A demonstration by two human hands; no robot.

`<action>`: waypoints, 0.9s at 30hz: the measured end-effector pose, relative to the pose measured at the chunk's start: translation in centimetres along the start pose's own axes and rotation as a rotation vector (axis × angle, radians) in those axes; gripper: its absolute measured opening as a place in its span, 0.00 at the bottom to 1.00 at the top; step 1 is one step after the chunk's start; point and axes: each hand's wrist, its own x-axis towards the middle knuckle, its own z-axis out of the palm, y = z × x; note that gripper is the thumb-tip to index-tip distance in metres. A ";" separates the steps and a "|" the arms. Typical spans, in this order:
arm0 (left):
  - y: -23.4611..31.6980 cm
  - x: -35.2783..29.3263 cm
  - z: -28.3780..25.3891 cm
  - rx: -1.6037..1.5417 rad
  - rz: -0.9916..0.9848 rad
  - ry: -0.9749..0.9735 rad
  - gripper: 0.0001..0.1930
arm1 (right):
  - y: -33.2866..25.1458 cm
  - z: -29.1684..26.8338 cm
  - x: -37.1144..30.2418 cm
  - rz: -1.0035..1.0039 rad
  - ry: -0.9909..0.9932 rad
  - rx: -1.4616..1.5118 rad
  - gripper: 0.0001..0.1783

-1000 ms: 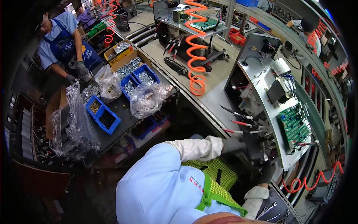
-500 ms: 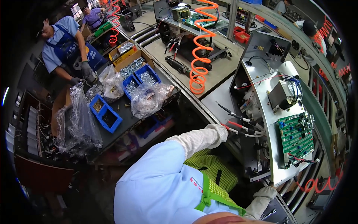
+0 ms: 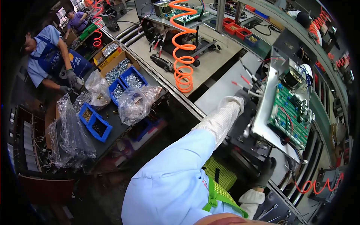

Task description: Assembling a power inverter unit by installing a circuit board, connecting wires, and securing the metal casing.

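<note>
A metal equipment chassis [image 3: 258,129] sits tilted on the bench at my right, carrying a green circuit board [image 3: 290,116] and a transformer [image 3: 293,78]. Cables with red and black ends [image 3: 245,83] stick out from its left side. My left hand [image 3: 244,96], in a dark glove below a white sleeve cover, reaches to the chassis's left side beside these cables; its fingers blend into the dark panel. At the near lower corner, my right hand [image 3: 267,170], also dark-gloved, is closed on the chassis edge, its fingers partly hidden.
An orange coiled air hose [image 3: 183,56] hangs over the bench, before another opened unit [image 3: 176,41]. To the left are blue bins [image 3: 100,125] of screws, plastic bags [image 3: 137,103] and a gloved co-worker [image 3: 56,56]. Wrenches [image 3: 268,210] lie near my right forearm.
The chassis has turned and tilted, its board side now lower and nearer the roller rails. My left arm has reached farther right; my right hand has come into view at its near corner.
</note>
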 end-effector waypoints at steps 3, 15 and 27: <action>8.6 -3.3 -8.9 -0.271 -0.063 -0.222 0.24 | -1.6 2.1 -4.9 0.112 0.063 0.113 0.21; 9.0 -23.7 -20.4 -0.544 0.334 -0.141 0.18 | 1.0 1.2 -2.9 -0.409 -0.208 -0.525 0.23; 4.8 -21.2 -18.5 -0.436 0.312 0.064 0.11 | -3.8 9.8 -5.7 -0.347 0.016 -0.520 0.25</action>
